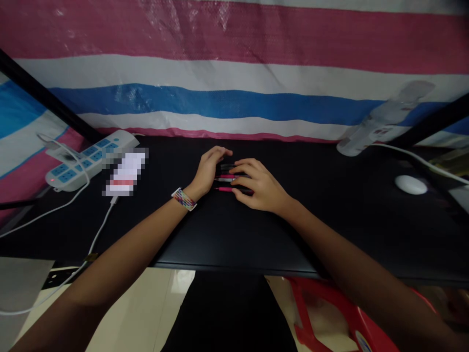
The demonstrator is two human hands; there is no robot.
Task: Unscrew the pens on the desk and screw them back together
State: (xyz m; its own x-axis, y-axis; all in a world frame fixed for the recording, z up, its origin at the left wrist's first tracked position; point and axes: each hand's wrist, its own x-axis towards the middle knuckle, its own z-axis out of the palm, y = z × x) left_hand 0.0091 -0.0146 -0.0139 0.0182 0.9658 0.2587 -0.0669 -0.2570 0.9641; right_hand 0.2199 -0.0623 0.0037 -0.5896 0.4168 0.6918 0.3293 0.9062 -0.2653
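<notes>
Several pens lie side by side on the black tabletop [234,239], between my hands. Nearest me is a pink pen [223,188]; beyond it are a whitish pen [224,180], another pink one and some dark ones. My left hand [210,171] stands on its edge at the pens' left ends, fingers stretched and slightly curved, holding nothing. A multicoloured band [183,199] circles that wrist. From the right, my right hand [257,185] rests over the pens with its fingers apart and the tips on or just above them. The pens' right ends are hidden beneath it.
At the left are a white power strip [91,159] with blue sockets and a blurred phone [126,172] on a white cable [100,227]. A clear bottle [381,122] and a white mouse [411,185] are at the right. A striped sheet [234,105] hangs behind; a red stool [330,303] stands below.
</notes>
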